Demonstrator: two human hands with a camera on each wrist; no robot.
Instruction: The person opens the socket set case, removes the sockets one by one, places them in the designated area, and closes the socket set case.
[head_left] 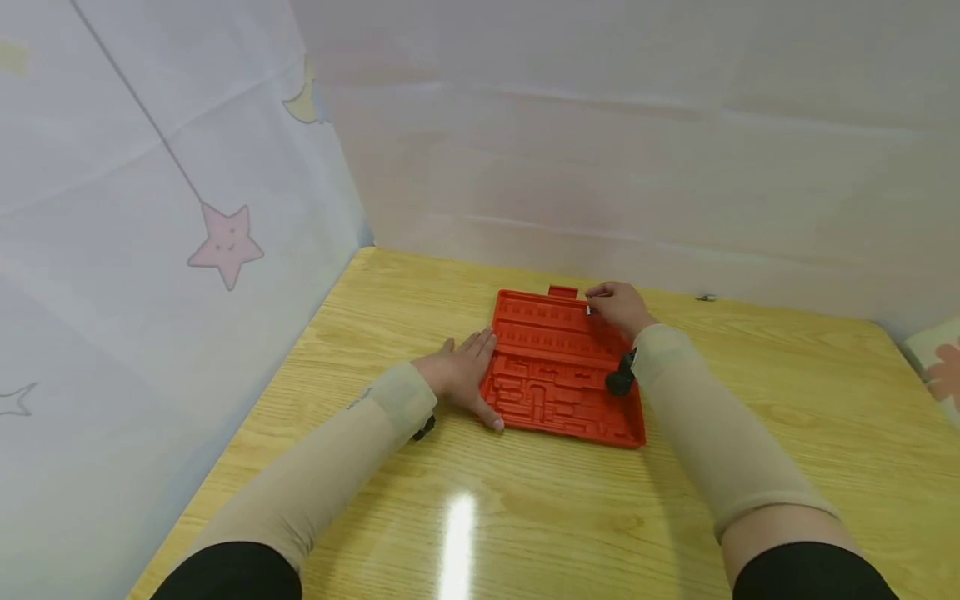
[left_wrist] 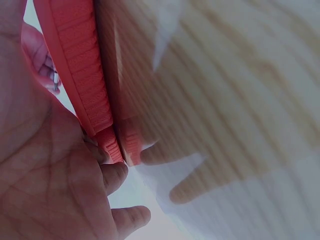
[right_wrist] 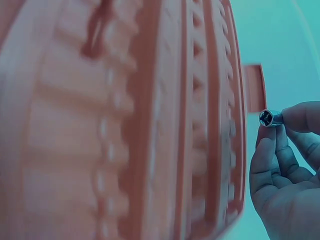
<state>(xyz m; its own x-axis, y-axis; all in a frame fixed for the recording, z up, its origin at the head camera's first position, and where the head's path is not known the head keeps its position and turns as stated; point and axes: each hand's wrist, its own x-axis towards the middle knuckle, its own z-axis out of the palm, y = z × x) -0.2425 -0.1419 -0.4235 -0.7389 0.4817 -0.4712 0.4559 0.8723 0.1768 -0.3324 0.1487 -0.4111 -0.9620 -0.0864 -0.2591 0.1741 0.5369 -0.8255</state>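
A red plastic tool case (head_left: 537, 398) lies opened flat on the table, its moulded slots showing. Against the case's left edge rests my left hand (head_left: 463, 373), fingers extended and thumb at the near left corner; in the left wrist view the palm (left_wrist: 50, 170) is beside the case's ribbed red side (left_wrist: 82, 60). My right hand (head_left: 621, 307) is above the far right part of the case. Between thumb and fingers it pinches a small silver socket (right_wrist: 270, 118), whose hollow end shows in the right wrist view.
A small dark metal piece (head_left: 706, 297) lies on the wooden table (head_left: 375, 500) near its back edge, right of the case. The red latch (head_left: 563, 292) sticks out from the far side. Printed cloth (head_left: 637, 167) hangs behind and to the left.
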